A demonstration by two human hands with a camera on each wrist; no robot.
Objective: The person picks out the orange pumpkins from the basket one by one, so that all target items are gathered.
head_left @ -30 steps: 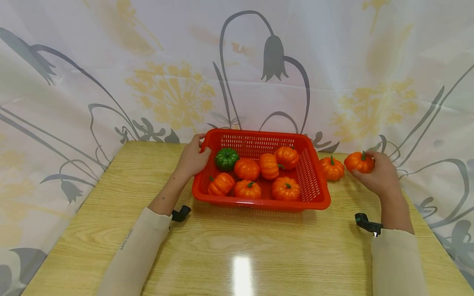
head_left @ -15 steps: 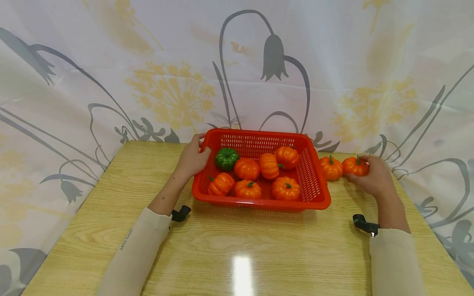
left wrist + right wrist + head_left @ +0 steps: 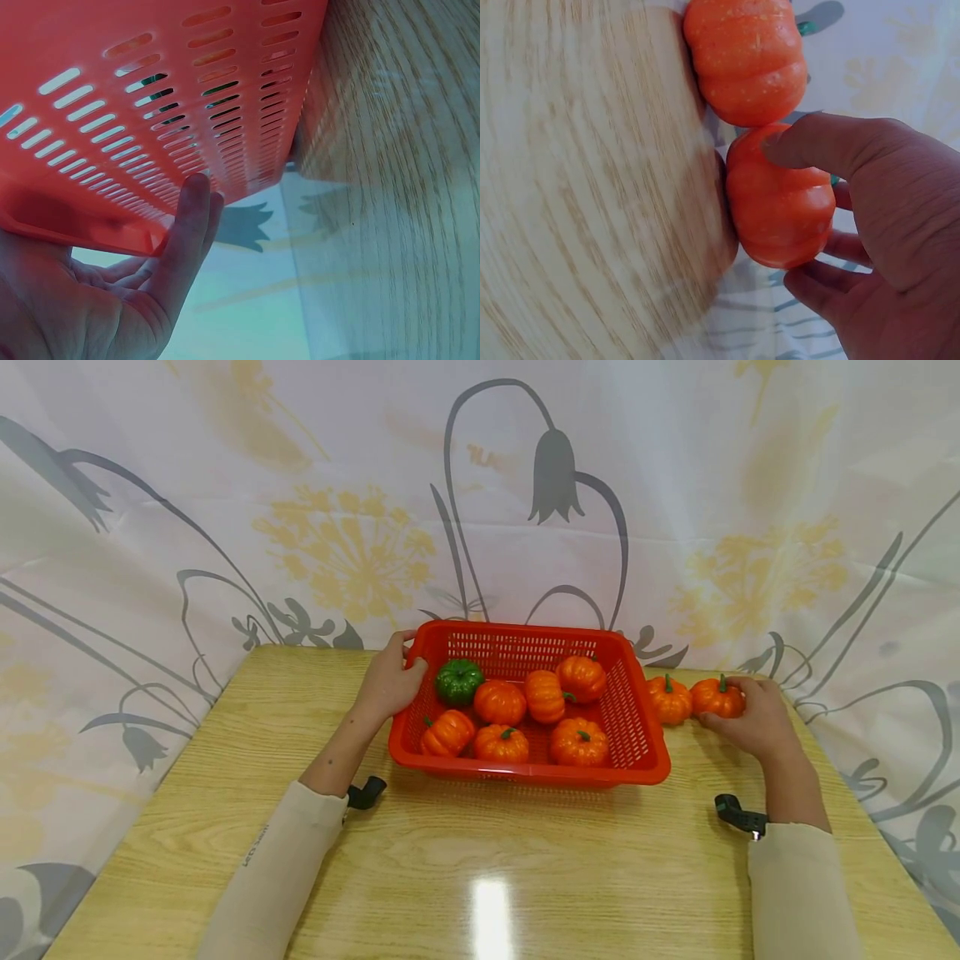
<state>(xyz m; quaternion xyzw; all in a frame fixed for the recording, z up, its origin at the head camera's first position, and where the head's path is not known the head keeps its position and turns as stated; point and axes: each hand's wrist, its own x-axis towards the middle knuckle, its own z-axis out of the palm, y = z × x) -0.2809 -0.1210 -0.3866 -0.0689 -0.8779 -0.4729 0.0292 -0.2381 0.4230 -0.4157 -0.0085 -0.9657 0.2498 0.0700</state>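
Observation:
A red plastic basket (image 3: 525,772) with slotted walls holds several small orange pumpkins (image 3: 500,702) and a green pumpkin (image 3: 459,682). My left hand (image 3: 392,681) grips its left rim, the thumb over the edge; in the left wrist view, fingers (image 3: 191,225) reach under the rim along the slotted wall. To the right of the basket, my right hand (image 3: 767,718) holds an orange pumpkin (image 3: 716,698) between thumb and fingers, low at the table. A second orange pumpkin (image 3: 669,701) sits between it and the basket; both pumpkins meet side by side in the right wrist view.
The wood-grain table (image 3: 585,868) extends in front of the basket. Close behind its back edge hangs a pale curtain (image 3: 345,460) with a grey and yellow flower print. A black wrist camera mount (image 3: 741,814) juts from the right wrist, another (image 3: 367,792) from the left.
My right hand has moved left and slightly down with its pumpkin, up against the second pumpkin, which has shifted slightly toward the basket. The left hand and basket stay in place.

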